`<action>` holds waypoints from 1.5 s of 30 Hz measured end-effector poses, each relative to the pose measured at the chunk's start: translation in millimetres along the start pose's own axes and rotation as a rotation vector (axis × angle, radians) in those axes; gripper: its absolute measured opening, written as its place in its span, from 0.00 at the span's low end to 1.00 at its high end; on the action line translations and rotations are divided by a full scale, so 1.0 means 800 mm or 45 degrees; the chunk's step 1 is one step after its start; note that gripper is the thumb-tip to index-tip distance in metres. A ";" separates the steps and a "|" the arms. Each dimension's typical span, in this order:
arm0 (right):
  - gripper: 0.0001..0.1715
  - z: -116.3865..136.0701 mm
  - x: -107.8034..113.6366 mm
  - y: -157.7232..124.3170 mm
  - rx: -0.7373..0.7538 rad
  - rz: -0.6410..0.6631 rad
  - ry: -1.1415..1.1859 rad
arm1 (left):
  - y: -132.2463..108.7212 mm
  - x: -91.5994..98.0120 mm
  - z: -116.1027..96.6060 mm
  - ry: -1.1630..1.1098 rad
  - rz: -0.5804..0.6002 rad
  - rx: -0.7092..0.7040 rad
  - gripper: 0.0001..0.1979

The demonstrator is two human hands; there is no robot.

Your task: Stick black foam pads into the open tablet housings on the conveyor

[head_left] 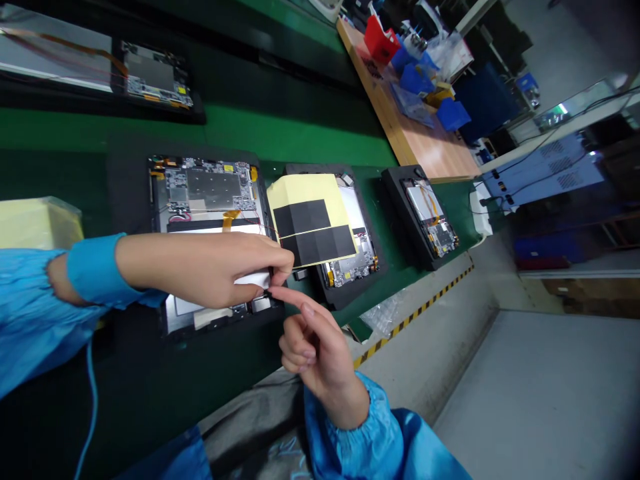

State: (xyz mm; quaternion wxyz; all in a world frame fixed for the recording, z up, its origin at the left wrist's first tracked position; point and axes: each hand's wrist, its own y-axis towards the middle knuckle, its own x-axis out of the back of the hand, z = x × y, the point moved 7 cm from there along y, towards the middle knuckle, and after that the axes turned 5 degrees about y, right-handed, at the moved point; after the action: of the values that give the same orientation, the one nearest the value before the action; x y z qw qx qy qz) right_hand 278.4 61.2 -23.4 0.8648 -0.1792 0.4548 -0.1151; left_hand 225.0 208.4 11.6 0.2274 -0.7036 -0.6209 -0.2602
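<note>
My left hand (pixel 210 267) reaches in from the left over an opened tablet (pixel 210 193) lying in a black foam tray (pixel 127 200). Its fingers are pinched on the corner of a yellow backing sheet (pixel 305 193) that carries black square patches (pixel 313 233). The sheet hangs over the neighbouring opened tablet (pixel 350 267). A white piece shows under the left fingers. My right hand (pixel 315 347) comes up from below. Its index finger is stretched out and its tip meets the left fingertips at the tablet's edge. The other right fingers are curled, with nothing seen in them.
More opened tablets in black trays (pixel 425 213) (pixel 155 80) lie along the green conveyor belt (pixel 300 133). A yellow stack (pixel 35 223) sits at the left. A wooden bench with red and blue bins (pixel 415 73) stands behind. A yellow-black striped floor line (pixel 410 320) runs beside the belt.
</note>
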 end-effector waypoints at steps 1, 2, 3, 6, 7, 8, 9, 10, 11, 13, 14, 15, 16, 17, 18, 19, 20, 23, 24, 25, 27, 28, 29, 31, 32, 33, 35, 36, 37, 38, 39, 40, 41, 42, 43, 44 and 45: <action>0.17 0.000 0.001 0.000 -0.003 -0.007 0.004 | 0.000 0.000 0.001 -0.003 0.008 0.011 0.10; 0.17 0.001 0.002 0.000 -0.004 -0.016 0.006 | 0.000 0.000 0.001 -0.008 0.010 0.017 0.11; 0.16 0.002 0.002 0.000 -0.006 -0.022 0.010 | 0.000 0.000 0.001 -0.016 0.011 0.019 0.11; 0.16 0.003 0.004 0.000 -0.017 -0.026 0.026 | 0.000 0.001 0.001 -0.051 0.000 0.018 0.10; 0.17 0.004 0.005 0.000 -0.020 -0.028 0.031 | 0.000 0.001 0.001 -0.059 -0.005 0.019 0.09; 0.17 0.004 0.005 0.000 -0.022 -0.029 0.034 | 0.000 0.001 0.001 -0.063 -0.004 0.025 0.09; 0.17 0.004 0.005 0.000 -0.023 -0.032 0.034 | 0.000 0.001 0.001 -0.063 -0.001 0.031 0.09; 0.17 0.004 0.006 0.000 -0.022 -0.036 0.030 | 0.000 0.000 0.002 -0.060 0.003 0.038 0.08; 0.17 0.004 0.006 0.000 -0.021 -0.040 0.023 | 0.000 0.000 0.002 -0.054 0.011 0.044 0.08; 0.17 0.004 0.006 0.001 -0.013 -0.048 0.005 | 0.000 -0.001 0.002 -0.037 0.022 0.049 0.07; 0.18 0.004 0.006 0.001 -0.010 -0.055 -0.007 | 0.000 -0.001 0.001 -0.031 0.024 0.047 0.07; 0.18 0.003 0.006 0.002 -0.006 -0.065 -0.019 | 0.000 -0.001 0.002 -0.025 0.023 0.046 0.07; 0.18 0.003 0.006 0.002 -0.001 -0.072 -0.031 | 0.000 -0.001 0.002 -0.023 0.019 0.040 0.08; 0.19 0.003 0.007 0.003 0.006 -0.079 -0.042 | 0.000 -0.002 0.002 -0.021 0.012 0.029 0.09; 0.19 0.003 0.007 0.003 0.012 -0.085 -0.055 | 0.000 -0.002 0.002 -0.018 0.005 0.017 0.09; 0.19 0.003 0.007 0.003 0.019 -0.089 -0.067 | 0.000 -0.003 0.003 -0.013 -0.001 0.002 0.10; 0.19 0.003 0.007 0.002 0.028 -0.091 -0.080 | -0.001 -0.004 0.003 -0.004 -0.008 -0.015 0.10; 0.20 0.002 0.009 0.000 0.067 -0.114 -0.146 | -0.002 -0.006 0.002 0.016 -0.042 -0.060 0.10; 0.21 0.002 0.010 0.000 0.089 -0.125 -0.179 | -0.002 -0.006 0.001 0.018 -0.057 -0.068 0.10; 0.21 0.002 0.011 -0.001 0.117 -0.135 -0.216 | -0.003 -0.005 0.001 0.019 -0.074 -0.073 0.10; 0.23 0.001 0.014 -0.001 0.172 -0.163 -0.296 | -0.003 -0.005 -0.001 0.027 -0.089 -0.072 0.10; 0.23 0.000 0.016 -0.001 0.198 -0.185 -0.335 | -0.002 -0.005 -0.001 0.035 -0.093 -0.075 0.10; 0.23 0.000 0.018 0.000 0.222 -0.217 -0.378 | -0.002 -0.005 -0.002 0.045 -0.094 -0.083 0.10; 0.22 0.000 0.020 0.001 0.276 -0.293 -0.463 | -0.001 -0.006 -0.003 0.072 -0.093 -0.096 0.10; 0.22 0.001 0.020 0.002 0.304 -0.332 -0.505 | 0.000 -0.007 -0.003 0.083 -0.095 -0.108 0.10; 0.21 0.003 0.020 0.004 0.332 -0.367 -0.548 | 0.000 -0.007 -0.003 0.090 -0.103 -0.121 0.10; 0.20 0.008 0.017 0.007 0.380 -0.441 -0.629 | 0.000 -0.008 -0.003 0.094 -0.120 -0.138 0.11; 0.19 0.011 0.015 0.009 0.401 -0.479 -0.666 | 0.000 -0.009 -0.002 0.092 -0.124 -0.136 0.11; 0.18 0.014 0.014 0.011 0.419 -0.517 -0.701 | 0.000 -0.010 -0.001 0.090 -0.120 -0.128 0.11; 0.17 0.017 0.012 0.013 0.435 -0.551 -0.734 | 0.000 -0.010 0.001 0.089 -0.113 -0.115 0.11; 0.16 0.020 0.011 0.015 0.453 -0.578 -0.763 | 0.000 -0.011 0.002 0.090 -0.102 -0.101 0.10; 0.14 0.022 0.010 0.017 0.472 -0.598 -0.788 | 0.000 -0.012 0.003 0.092 -0.092 -0.094 0.10; 0.14 0.023 0.009 0.018 0.491 -0.611 -0.812 | 0.000 -0.012 0.003 0.094 -0.088 -0.091 0.09; 0.13 0.024 0.008 0.020 0.510 -0.618 -0.836 | -0.001 -0.012 0.002 0.097 -0.085 -0.097 0.09; 0.12 0.024 0.008 0.021 0.533 -0.623 -0.857 | -0.001 -0.013 0.001 0.105 -0.081 -0.106 0.09; 0.12 0.023 0.007 0.022 0.554 -0.625 -0.879 | -0.001 -0.012 0.000 0.125 -0.101 -0.115 0.09; 0.11 0.023 0.007 0.022 0.569 -0.625 -0.901 | -0.002 -0.009 -0.001 0.153 -0.146 -0.122 0.09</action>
State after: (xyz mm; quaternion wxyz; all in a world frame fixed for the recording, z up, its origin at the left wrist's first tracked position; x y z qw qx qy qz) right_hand 297.0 79.2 -25.4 0.9310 -0.1192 0.0411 -0.3426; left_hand 223.0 202.4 7.3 0.2148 -0.6602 -0.6323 -0.3439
